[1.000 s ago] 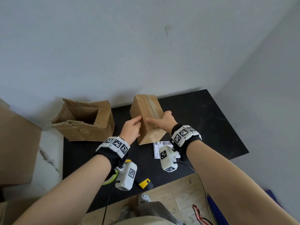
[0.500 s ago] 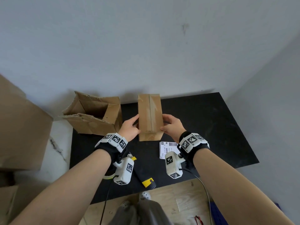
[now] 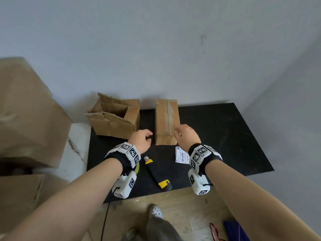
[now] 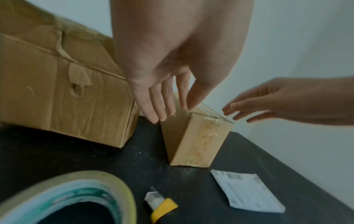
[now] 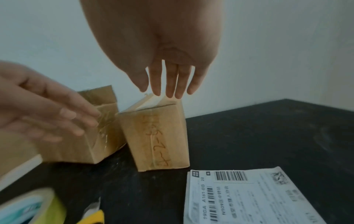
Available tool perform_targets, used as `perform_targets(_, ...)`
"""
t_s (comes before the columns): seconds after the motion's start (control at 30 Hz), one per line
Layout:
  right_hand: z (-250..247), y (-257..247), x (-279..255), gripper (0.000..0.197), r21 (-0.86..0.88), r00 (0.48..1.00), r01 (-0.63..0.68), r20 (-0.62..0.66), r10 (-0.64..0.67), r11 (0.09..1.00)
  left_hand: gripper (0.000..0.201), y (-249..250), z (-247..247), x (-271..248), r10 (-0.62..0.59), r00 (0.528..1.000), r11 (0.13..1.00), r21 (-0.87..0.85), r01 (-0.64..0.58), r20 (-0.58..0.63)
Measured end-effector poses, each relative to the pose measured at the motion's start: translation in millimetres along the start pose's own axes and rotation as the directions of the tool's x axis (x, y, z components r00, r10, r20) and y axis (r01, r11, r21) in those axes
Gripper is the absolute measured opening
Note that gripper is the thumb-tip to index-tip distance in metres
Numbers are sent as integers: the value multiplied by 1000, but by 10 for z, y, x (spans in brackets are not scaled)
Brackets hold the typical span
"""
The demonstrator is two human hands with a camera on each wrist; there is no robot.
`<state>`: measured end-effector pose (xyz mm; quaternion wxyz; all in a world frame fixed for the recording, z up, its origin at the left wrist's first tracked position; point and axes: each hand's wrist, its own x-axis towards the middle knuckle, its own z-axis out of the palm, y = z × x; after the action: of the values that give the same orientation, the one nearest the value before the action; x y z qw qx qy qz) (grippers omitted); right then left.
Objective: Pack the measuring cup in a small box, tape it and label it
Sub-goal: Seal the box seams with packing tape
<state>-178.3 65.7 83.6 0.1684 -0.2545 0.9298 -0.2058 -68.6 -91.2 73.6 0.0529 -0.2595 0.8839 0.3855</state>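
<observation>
The small cardboard box (image 3: 166, 122) stands closed on the black mat (image 3: 217, 136), with tape along its top seam and handwriting on its near end (image 5: 157, 136). My left hand (image 3: 146, 137) hovers just left of it with straight fingers (image 4: 162, 104), holding nothing. My right hand (image 3: 178, 134) hangs over the box's near right corner, fingers (image 5: 170, 84) straight and apart from the cardboard. A white shipping label (image 3: 182, 154) lies flat just in front of the box. No measuring cup is visible.
An open, torn cardboard box (image 3: 114, 117) stands left of the small one. A roll of tape (image 4: 67, 197) and a yellow-black utility knife (image 3: 157, 173) lie near the mat's front edge. Large cardboard boxes (image 3: 26, 115) are stacked at the far left.
Both hands have let go of the small box and drawn back a little toward me. The box now stands by itself on the mat.
</observation>
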Motion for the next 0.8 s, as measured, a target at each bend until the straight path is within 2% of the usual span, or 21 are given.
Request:
perform_targets(0.13,185,-136,-313,30,-162,997,69,52,-61,984,27,-196,-31,-295,47,997,991,119,-54,60)
perform_targets(0.23,373,-241,-551,29,-255,993,120,45,-112,959,26,-396,-44,-517,43,995,980,192,-59,89)
perform_targets(0.4,775,-384,-847,31,-230,983,159,126,-133,960,26,-797,33,-832,10,988,933,355,-65,153)
perform_targets(0.53,1060,-419,-1005,31,-268,971,171,209,-116,948,28,-1084,170,-989,35,975,909,398,-122,218)
perform_targets(0.7,1339,-370,-1103,28,-236,962,111,269,-45,965,37,-1247,333,-1016,107,979,892,417,-172,175)
perform_targets(0.8,1438,-352,-1130,29,-212,953,76,303,-9,974,32,-1249,375,-957,147,974,820,529,-217,173)
